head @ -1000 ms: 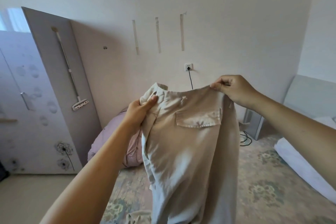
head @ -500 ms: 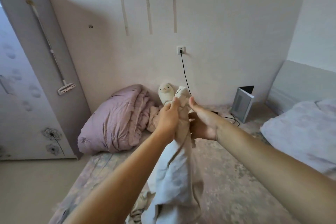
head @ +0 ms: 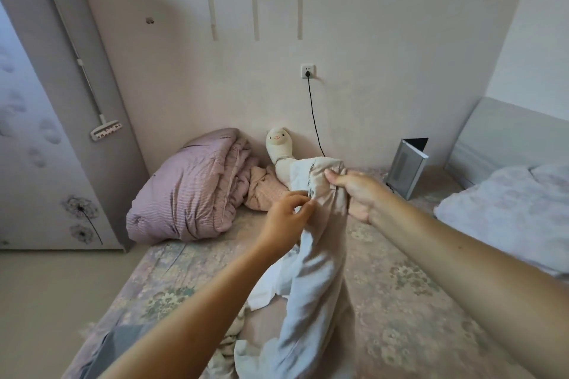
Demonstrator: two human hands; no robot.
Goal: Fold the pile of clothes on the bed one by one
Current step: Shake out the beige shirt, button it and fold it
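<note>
- Far left, a wardrobe [head: 46, 132] with dandelion prints stands off the bed, and a long-handled brush [head: 106, 131] hangs on the panel beside it. Neither is in my way.
- A rolled pink quilt [head: 191, 188] sits at the wall end of the bed [head: 400, 301], with a peach cloth [head: 264, 194] and a plush llama [head: 277, 144] tucked against it. I judge they limit how far forward I can lay a garment flat.
- My left hand [head: 288, 218] is at the trousers' waist, its fingers [head: 303, 198] curled together and pinching the fabric near the button. I read this as steadying the edge so the two halves line up.
- The beige trousers [head: 317, 255] hang lengthwise from both hands above the bed, waist doubled at the top, legs trailing down to the mattress near me. Held high like this, gravity should straighten the legs before they are laid down.
- Under and beside the legs lie a white garment [head: 264, 286] and more crumpled clothes [head: 228, 344], the rest of the pile, which crowds my laying space.
- My right hand [head: 357, 191] grips the bunched waistband, fingers clamped round the fabric, carrying most of the weight.
- Further right, a black cable [head: 312, 120] drops from a wall socket [head: 308, 71], a small grey device [head: 403, 169] stands by the wall, and a pale duvet [head: 508, 209] covers the right side.
</note>
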